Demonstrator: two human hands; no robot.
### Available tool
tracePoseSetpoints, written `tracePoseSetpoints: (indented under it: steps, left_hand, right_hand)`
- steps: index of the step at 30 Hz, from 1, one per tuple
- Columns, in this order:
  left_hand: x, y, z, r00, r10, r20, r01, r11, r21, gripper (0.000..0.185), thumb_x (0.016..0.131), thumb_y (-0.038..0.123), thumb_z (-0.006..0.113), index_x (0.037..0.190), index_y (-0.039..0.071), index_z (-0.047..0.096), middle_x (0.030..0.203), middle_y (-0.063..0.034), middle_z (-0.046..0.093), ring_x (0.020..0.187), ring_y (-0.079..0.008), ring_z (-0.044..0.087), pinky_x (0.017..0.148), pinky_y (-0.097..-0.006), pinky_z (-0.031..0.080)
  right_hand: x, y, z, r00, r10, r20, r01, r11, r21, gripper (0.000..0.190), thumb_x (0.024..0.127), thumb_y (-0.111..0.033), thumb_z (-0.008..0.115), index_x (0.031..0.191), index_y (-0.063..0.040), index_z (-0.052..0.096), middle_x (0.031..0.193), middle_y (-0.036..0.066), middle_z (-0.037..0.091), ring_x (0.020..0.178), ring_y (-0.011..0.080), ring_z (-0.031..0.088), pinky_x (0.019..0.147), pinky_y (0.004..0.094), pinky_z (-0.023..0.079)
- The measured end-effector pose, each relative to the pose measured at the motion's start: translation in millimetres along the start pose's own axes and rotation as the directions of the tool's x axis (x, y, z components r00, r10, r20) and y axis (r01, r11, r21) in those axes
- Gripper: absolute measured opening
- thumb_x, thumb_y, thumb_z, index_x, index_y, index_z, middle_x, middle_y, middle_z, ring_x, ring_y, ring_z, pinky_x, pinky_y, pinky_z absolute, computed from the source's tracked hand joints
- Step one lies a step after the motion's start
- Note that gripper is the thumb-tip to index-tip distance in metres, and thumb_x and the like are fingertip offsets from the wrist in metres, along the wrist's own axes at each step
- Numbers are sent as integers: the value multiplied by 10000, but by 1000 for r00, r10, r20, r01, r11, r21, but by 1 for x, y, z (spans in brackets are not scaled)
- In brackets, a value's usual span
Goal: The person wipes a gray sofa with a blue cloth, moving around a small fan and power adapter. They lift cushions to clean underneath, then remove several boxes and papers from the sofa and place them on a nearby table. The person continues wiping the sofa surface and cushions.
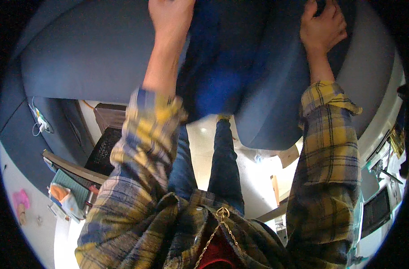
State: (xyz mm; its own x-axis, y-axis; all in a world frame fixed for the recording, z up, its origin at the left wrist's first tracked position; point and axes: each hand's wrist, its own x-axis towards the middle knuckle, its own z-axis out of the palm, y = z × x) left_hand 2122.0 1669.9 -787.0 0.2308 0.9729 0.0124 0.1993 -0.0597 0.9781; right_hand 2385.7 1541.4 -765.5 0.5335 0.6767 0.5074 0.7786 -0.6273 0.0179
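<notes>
A dark blue cloth (pixel 221 74), partly blurred, hangs spread out in front of me between both hands. At the top edge of the view, my left hand (pixel 172 18) grips the cloth's left side; its fingertips are cut off by the frame. My right hand (pixel 322 30) is at the upper right, fingers curled around dark fabric. Both arms reach forward, away from my body. Under the cloth's lower edge, my legs in blue jeans (pixel 223 154) stand on a pale floor (pixel 202 148).
Blue-grey upholstery (pixel 90 64) lies behind the cloth. A white power strip (pixel 41 122) with cables rests at the left. Nearby are a black perforated item (pixel 105 148) and an orange-and-white packet (pixel 63 195). A keyboard (pixel 376 212) appears at far right, and brown cardboard (pixel 288 156) below the upholstery.
</notes>
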Motion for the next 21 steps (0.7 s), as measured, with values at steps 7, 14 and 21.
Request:
tracePoseSetpoints:
  steps: [7,14,21]
  left_hand:
    - [-10,-62,28,889,260,377,-458,507,730,604,807,408,629,1310,87,540,1443,-275,331,1340,-512,231,1051,-654,212]
    - [-6,-81,25,898,175,405,-438,466,769,638,788,543,651,1280,148,553,1414,-236,373,1281,-461,280,1016,-597,234]
    - [-207,-91,-77,957,203,206,-287,581,762,423,651,287,799,994,116,620,1308,-242,407,1104,-472,417,924,-589,355]
  right_hand:
    - [2,4,1,999,-30,-14,31,999,22,443,955,-341,506,1288,-49,529,1323,173,508,1228,370,447,1029,525,312]
    - [7,20,14,1000,-6,0,6,999,53,607,889,-577,475,1339,-172,520,1409,107,480,1303,359,400,1058,562,272]
    - [5,18,20,1000,-3,-8,3,999,32,589,894,-556,479,1315,-149,545,1407,114,488,1286,358,427,1042,565,300]
